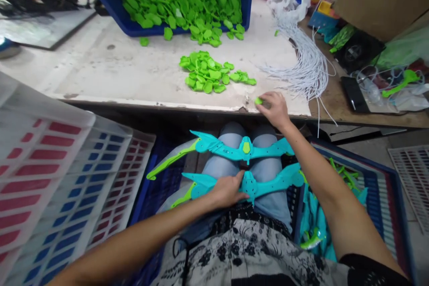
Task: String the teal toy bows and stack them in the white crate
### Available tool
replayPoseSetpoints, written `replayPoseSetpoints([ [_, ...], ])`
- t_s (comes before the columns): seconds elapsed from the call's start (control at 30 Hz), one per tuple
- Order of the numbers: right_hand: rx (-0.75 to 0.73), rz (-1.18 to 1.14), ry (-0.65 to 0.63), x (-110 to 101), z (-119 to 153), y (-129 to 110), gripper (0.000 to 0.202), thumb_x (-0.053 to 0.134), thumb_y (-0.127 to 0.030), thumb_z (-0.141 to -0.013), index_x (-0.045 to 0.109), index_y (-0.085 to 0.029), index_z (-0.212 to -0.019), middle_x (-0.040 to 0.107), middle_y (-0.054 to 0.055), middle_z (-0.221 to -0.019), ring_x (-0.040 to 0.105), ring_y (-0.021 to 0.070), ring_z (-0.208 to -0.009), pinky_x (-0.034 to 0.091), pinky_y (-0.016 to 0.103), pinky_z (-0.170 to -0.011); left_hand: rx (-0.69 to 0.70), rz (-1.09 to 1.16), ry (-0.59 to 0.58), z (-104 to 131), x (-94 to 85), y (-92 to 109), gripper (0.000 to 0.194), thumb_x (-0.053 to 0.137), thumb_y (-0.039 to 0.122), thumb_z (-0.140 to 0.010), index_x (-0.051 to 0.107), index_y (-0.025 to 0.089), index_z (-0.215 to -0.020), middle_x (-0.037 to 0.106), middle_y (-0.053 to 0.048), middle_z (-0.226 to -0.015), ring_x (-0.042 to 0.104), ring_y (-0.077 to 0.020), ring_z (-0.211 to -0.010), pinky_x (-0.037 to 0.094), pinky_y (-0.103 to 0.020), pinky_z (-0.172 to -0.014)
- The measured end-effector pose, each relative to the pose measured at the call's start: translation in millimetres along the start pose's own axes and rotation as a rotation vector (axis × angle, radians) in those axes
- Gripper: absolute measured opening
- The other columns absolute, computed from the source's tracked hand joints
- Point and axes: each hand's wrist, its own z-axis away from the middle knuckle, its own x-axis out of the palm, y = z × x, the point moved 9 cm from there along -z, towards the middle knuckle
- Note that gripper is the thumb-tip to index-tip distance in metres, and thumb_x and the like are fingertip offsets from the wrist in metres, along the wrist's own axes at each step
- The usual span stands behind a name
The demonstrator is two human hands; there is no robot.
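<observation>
Two teal toy bows lie across my lap. The farther bow (231, 151) has a green piece at its centre and a green limb at its left end. My left hand (229, 191) grips the nearer bow (271, 186) just left of its centre, where no green piece shows. At the table's front edge, my right hand (274, 108) pinches a small green piece (258, 101). Beyond it on the table lies a pile of green pieces (204, 73).
A blue bin (248, 4) of green pieces stands at the back of the white table (134, 71). White cords (308, 62) lie right of the pile. Stacked plastic crates (63, 156) stand at the left. A crate with teal bow parts (313, 214) sits on my right.
</observation>
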Motion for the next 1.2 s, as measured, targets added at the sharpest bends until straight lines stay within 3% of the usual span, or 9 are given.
replayPoseSetpoints([
  [0.17,-0.163,-0.188,-0.092,-19,44,-35,0.022,0.062,-0.029,-0.082,0.066,-0.019,-0.101,0.067,0.008,-0.104,0.057,0.0254,-0.103,0.041,0.043,-0.093,0.091,0.324,-0.096,-19,-2.2,-4,0.067,0.062,0.034,-0.076,0.038,0.013,-0.135,0.068,-0.008,-0.088,0.064,-0.0253,-0.083,0.045,-0.03,-0.067],
  [0.3,-0.306,-0.344,-0.252,-22,147,-86,0.019,0.06,-0.029,-0.088,0.065,-0.019,-0.102,0.068,0.008,-0.107,0.058,0.0227,-0.103,0.046,0.041,-0.088,0.146,0.692,-0.248,-28,10.1,-9,0.061,0.063,0.031,-0.074,0.042,0.011,-0.128,0.063,-0.003,-0.081,0.058,-0.0183,-0.071,0.042,-0.026,-0.059],
  [0.4,-0.298,-0.3,-0.269,-14,214,-100,0.017,0.057,-0.024,-0.09,0.065,-0.016,-0.102,0.069,0.01,-0.107,0.058,0.0235,-0.1,0.048,0.041,-0.082,0.209,0.844,-0.306,-31,12.5,-6,0.052,0.066,0.035,-0.071,0.051,0.013,-0.116,0.061,-0.002,-0.082,0.054,-0.0161,-0.071,0.041,-0.025,-0.061],
  [0.47,-0.284,-0.273,-0.245,-7,237,-103,0.017,0.057,-0.022,-0.09,0.066,-0.015,-0.102,0.069,0.01,-0.107,0.058,0.024,-0.099,0.049,0.041,-0.08,0.261,0.886,-0.329,-32,11.1,-2,0.046,0.067,0.037,-0.07,0.054,0.014,-0.108,0.06,-0.001,-0.082,0.053,-0.0151,-0.072,0.04,-0.025,-0.064],
  [0.63,-0.27,-0.266,-0.206,3,242,-103,0.018,0.054,-0.02,-0.091,0.068,-0.017,-0.103,0.07,0.009,-0.111,0.057,0.0227,-0.1,0.051,0.04,-0.081,0.305,0.833,-0.301,-30,5.5,1,0.037,0.067,0.04,-0.071,0.057,0.014,-0.095,0.055,0.001,-0.08,0.049,-0.0144,-0.074,0.037,-0.023,-0.064],
  [0.83,-0.168,-0.311,-0.222,11,242,-98,0.016,0.056,-0.022,-0.091,0.068,-0.019,-0.101,0.068,0.008,-0.113,0.055,0.0235,-0.106,0.05,0.043,-0.088,0.262,0.795,-0.184,-33,3.2,-1,0.048,0.063,0.057,-0.072,0.056,0.014,-0.091,0.051,0.001,-0.074,0.045,-0.0136,-0.069,0.034,-0.023,-0.059],
  [0.97,0.063,-0.37,-0.253,22,245,-80,0.023,0.067,-0.031,-0.083,0.064,-0.02,-0.103,0.064,0.01,-0.116,0.057,0.0244,-0.109,0.049,0.043,-0.09,0.218,0.736,-0.113,-37,3.9,-3,0.05,0.061,0.061,-0.07,0.054,0.015,-0.087,0.042,0.004,-0.065,0.039,-0.0119,-0.062,0.03,-0.023,-0.054],
  [1.1,0.318,-0.284,-0.491,44,243,-61,0.059,0.078,-0.035,-0.07,0.054,-0.023,-0.123,0.067,0.007,-0.105,0.061,0.0257,-0.099,0.049,0.042,-0.085,0.227,0.646,-0.017,-39,-0.1,-2,0.045,0.062,0.054,-0.07,0.056,0.014,-0.089,0.043,0.004,-0.065,0.04,-0.0124,-0.061,0.03,-0.024,-0.054],
  [1.2,0.37,-0.219,-0.659,54,234,-59,0.064,0.082,-0.033,-0.064,0.055,-0.025,-0.122,0.069,0.005,-0.099,0.062,0.0261,-0.097,0.045,0.042,-0.085,0.223,0.63,0.025,-39,-0.5,-4,0.043,0.063,0.048,-0.07,0.059,0.013,-0.094,0.048,0.003,-0.067,0.043,-0.0133,-0.063,0.031,-0.024,-0.055],
])
